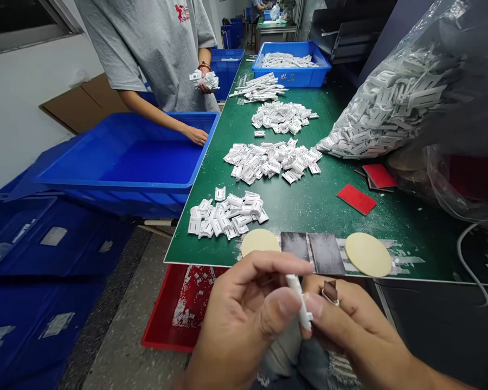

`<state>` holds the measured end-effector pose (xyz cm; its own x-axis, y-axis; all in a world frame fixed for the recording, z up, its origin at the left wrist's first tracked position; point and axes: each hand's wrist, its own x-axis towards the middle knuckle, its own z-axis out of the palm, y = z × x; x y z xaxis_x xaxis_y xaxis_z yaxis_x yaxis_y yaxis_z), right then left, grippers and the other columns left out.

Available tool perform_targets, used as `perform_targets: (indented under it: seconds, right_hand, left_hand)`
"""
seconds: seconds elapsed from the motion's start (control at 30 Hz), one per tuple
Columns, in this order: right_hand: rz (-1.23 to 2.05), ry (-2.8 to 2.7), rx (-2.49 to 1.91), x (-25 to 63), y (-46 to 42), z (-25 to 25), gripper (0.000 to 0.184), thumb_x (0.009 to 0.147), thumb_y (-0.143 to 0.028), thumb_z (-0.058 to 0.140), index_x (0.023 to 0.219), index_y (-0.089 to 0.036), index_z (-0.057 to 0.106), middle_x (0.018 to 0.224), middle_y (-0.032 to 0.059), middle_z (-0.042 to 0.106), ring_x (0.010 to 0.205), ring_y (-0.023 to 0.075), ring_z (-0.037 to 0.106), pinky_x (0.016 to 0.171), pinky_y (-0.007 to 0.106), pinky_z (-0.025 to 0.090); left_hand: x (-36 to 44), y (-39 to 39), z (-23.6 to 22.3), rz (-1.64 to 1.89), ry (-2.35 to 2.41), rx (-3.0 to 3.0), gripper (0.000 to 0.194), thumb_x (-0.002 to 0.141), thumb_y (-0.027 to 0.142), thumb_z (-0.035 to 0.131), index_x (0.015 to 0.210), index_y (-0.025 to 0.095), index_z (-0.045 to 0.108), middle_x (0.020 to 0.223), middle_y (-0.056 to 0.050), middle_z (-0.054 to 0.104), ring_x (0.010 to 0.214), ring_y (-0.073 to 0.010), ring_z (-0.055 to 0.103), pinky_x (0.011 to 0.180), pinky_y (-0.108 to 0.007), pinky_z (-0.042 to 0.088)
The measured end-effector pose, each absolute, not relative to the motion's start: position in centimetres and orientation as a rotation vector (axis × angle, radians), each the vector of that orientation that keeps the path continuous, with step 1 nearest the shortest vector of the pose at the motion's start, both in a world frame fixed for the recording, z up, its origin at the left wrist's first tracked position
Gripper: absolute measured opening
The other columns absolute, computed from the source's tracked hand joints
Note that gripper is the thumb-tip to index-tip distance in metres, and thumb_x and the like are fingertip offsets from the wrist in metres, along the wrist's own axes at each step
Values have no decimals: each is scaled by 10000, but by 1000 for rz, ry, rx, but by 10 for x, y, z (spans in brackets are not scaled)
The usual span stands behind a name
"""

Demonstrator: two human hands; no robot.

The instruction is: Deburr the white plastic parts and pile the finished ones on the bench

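My left hand (239, 314) and my right hand (352, 325) pinch a narrow white plastic part (297, 300) between thumbs and fingers, above the front edge of the green workbench (309, 214). A small dark piece (330, 291) sits against my right fingers; it could be a ring, but the picture does not settle it. Just beyond my hands lie two tan round discs (259, 242) and dark rectangular sheets (313, 252). The nearest heap of white plastic parts (225, 215) lies to the left of them.
Further white heaps (272, 161) run up the bench to a blue crate (290, 67). A bulging clear bag of parts (390, 103) and red pads (356, 199) lie right. A co-worker (158, 54) holds parts, with one hand on a blue crate's rim (117, 184). A red crate (162, 341) sits below.
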<state>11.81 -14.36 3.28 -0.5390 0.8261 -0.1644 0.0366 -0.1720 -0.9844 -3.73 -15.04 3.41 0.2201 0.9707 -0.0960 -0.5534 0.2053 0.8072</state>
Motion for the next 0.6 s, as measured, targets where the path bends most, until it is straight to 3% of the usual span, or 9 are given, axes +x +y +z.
perform_targets:
  seconds: [0.1, 0.17, 0.23, 0.3, 0.6]
  right_hand:
    - [1529, -1737, -965, 120, -144, 33, 366, 1032, -402, 375, 758, -201, 512, 643, -43, 463, 570, 81, 431, 534, 201, 370]
    - [1024, -1973, -932, 124, -141, 34, 282, 1027, -357, 395, 848, -202, 548, 648, -40, 513, 549, 85, 468, 535, 220, 370]
    - [486, -2139, -888, 129, -138, 34, 292, 1024, -413, 416, 896, -193, 560, 635, -28, 533, 541, 107, 481, 542, 266, 351]
    - [167, -2240, -880, 133, -134, 34, 409, 1010, -529, 393, 834, -195, 548, 592, -21, 495, 527, 133, 448, 538, 312, 299]
    - [-142, -2328, -965, 132, -127, 35, 490, 995, -592, 320, 696, -229, 462, 555, -19, 392, 507, 162, 327, 540, 345, 194]
  left_hand:
    - [-42, -147, 31, 1119, 638, 626, 87, 869, 291, 721, 925, 225, 722, 811, 1, 628, 671, -77, 588, 640, -170, 487]
    - [-45, -146, 30, 1092, 648, 574, 114, 865, 313, 726, 886, 202, 708, 769, 15, 584, 658, -61, 544, 633, -153, 449]
    - [-46, -145, 30, 1052, 646, 547, 143, 875, 334, 714, 882, 192, 699, 746, 23, 553, 630, -49, 511, 612, -146, 411]
    - [-47, -145, 30, 1004, 638, 552, 157, 890, 352, 694, 898, 195, 697, 764, 19, 559, 625, -49, 503, 598, -152, 390]
    - [-47, -146, 31, 967, 730, 627, 174, 891, 371, 692, 872, 198, 700, 775, 18, 556, 666, -63, 468, 626, -165, 367]
